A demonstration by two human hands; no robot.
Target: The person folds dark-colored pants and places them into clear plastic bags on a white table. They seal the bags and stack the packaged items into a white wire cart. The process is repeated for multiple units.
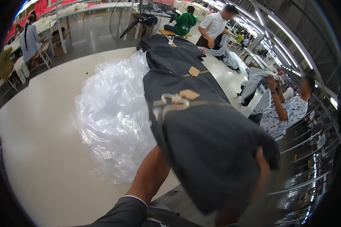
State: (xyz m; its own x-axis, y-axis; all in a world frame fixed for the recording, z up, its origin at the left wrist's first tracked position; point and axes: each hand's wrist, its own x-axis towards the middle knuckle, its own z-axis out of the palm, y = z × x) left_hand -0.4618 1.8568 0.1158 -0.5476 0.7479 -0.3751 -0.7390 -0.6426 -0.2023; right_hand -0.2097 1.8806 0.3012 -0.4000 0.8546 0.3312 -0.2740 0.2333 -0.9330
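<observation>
A dark grey garment (212,147) with a pale drawstring (174,102) and a tan tag (189,94) is lifted in front of me, its lower part blurred. My right hand (260,168) grips its right side, thumb showing on the cloth and the other fingers mostly out of sight. From below, my left forearm (151,176) runs in under the garment's left side, which covers that hand and its fingers. More dark garments (174,56) with tan tags lie stacked just beyond. Left of them is a big heap of clear plastic bags (113,117).
The pale table (38,125) stretches left and away. A standing fan (138,19) is behind it. Across the table, a person in white (218,26) and a person in a patterned shirt (288,113) handle grey garments. Farther back are more workers and tables.
</observation>
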